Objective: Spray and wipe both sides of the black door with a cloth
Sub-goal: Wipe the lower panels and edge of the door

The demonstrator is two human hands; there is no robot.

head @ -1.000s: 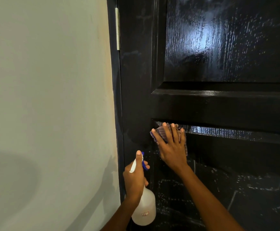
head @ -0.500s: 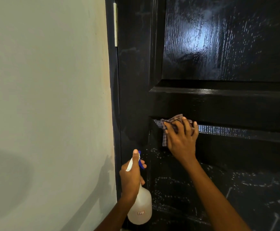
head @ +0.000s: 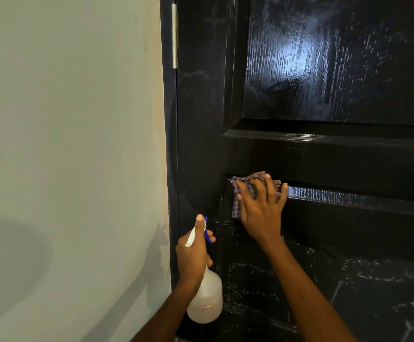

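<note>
The glossy black door fills the right of the head view, with spray droplets on its lower panel. My right hand presses a checked cloth flat against the door with spread fingers, at the top left corner of the lower panel just under the middle rail. Lower left, my left hand grips the neck of a white spray bottle, with a finger on its blue trigger and the nozzle towards the door.
A pale wall covers the left half, meeting the black door frame. A metal hinge sits at the top of the door's left edge. The upper panel shines wet.
My right hand slid the cloth up and to the right along the rail's lower edge, then back slightly left. The left hand with the bottle stayed almost still.
</note>
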